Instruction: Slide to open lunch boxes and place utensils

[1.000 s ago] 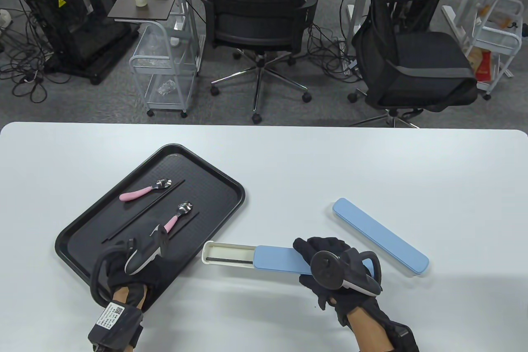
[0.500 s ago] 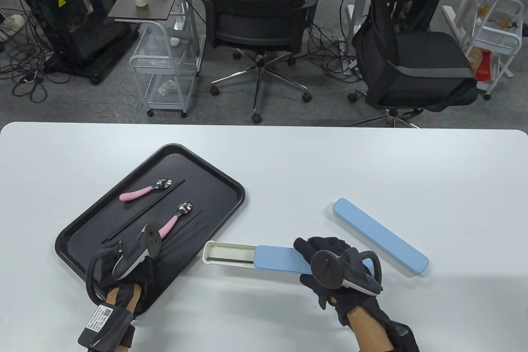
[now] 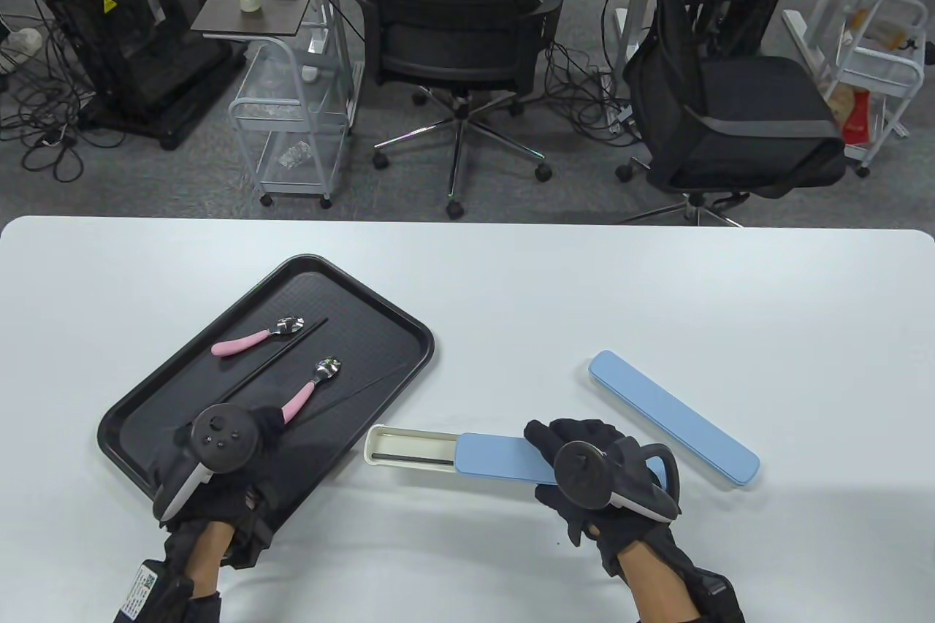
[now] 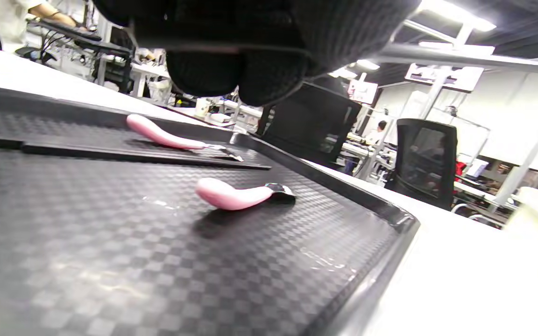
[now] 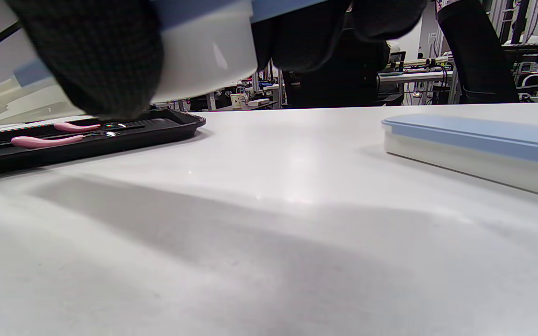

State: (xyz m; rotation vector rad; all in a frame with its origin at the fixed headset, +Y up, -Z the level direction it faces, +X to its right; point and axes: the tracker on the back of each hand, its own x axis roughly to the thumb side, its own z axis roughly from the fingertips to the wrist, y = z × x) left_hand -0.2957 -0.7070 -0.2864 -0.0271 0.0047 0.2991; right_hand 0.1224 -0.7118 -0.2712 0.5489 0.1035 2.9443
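Note:
My right hand [image 3: 584, 466] grips the blue lid end of a lunch box [image 3: 504, 459], slid partly open; its white base [image 3: 409, 449] holds one black chopstick. In the right wrist view the box [image 5: 203, 51] is held above the table between my fingers [image 5: 101, 60]. My left hand [image 3: 241, 455] is palm down over the near part of the black tray [image 3: 409, 331], beside a pink-handled spoon [image 3: 310, 385]. A loose chopstick [image 3: 358, 393] runs out from under that hand. In the left wrist view my curled fingers [image 4: 231, 79] show nothing in them. A second spoon [image 3: 256, 339] and chopstick [image 3: 281, 353] lie farther back.
A second blue-lidded lunch box [image 3: 672, 418] lies shut on the white table to the right of my right hand; it also shows in the right wrist view [image 5: 474, 144]. Office chairs and carts stand beyond the table's far edge.
My left hand drew back toward me and turned palm down over the tray's near part. The loose chopstick's far end shifted right. The right hand and open box barely moved.

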